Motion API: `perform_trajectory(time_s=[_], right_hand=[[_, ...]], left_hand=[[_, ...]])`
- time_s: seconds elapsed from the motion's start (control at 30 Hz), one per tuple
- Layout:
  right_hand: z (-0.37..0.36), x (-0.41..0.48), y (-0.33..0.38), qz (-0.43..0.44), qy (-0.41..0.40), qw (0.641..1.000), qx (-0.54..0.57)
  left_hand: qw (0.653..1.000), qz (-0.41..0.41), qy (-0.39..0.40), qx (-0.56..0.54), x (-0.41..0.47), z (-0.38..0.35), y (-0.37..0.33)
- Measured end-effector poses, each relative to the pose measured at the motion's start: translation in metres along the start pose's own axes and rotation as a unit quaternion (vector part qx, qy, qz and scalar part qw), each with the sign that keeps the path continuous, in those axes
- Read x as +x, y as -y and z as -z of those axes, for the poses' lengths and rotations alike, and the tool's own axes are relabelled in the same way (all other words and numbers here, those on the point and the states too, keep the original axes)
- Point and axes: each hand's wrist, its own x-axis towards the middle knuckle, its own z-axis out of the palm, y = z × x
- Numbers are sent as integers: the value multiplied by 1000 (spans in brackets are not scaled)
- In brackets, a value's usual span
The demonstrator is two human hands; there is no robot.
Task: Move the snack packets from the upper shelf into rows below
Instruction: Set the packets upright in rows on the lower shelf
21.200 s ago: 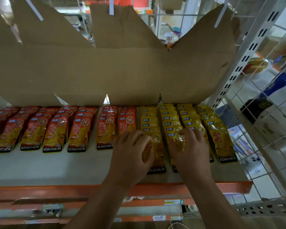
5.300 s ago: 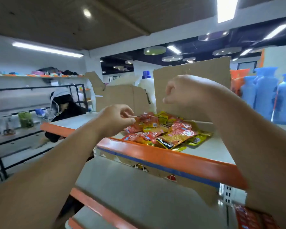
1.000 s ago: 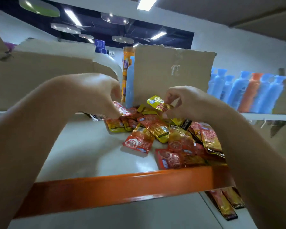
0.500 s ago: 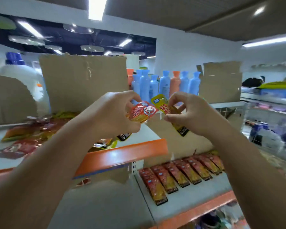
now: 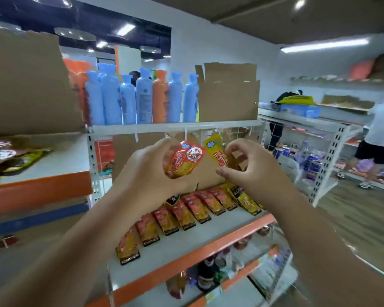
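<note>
1. Head view, the step: the person is carrying two snack packets across, judging by how they are being held in the air. The upper shelf (image 5: 38, 187) and its loose pile (image 5: 7, 156) are lying well off to the left of the left grip (image 5: 146, 171).
2. Head view, the left grip: its fingers are curling round a red packet (image 5: 185, 160) and holding it upright, with the face turned toward the camera.
3. Head view, the right grip (image 5: 253, 171): thumb and fingertips are pinching a yellow packet (image 5: 216, 151) just beside the red one. The remaining fingers are arching loosely.
4. Head view, the next move: the rows (image 5: 186, 213) are lying directly below both grips on the lower shelf (image 5: 208, 247), with red ones under the left grip and yellow ones under the right. Each packet is likely needing to be lowered flat onto the matching colour's row, label up.
</note>
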Motion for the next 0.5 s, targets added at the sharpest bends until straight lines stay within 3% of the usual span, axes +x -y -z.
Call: perform_trajectory(time_s=[0.33,0.5], right_hand=[[-42,19,-98,-29,17,999,-30],[-82,41,-142,-31,44,998,-26]], left_hand=[[999,23,-31,-32,43,-109,42],[995,75,-42,-45,59,-154,82]])
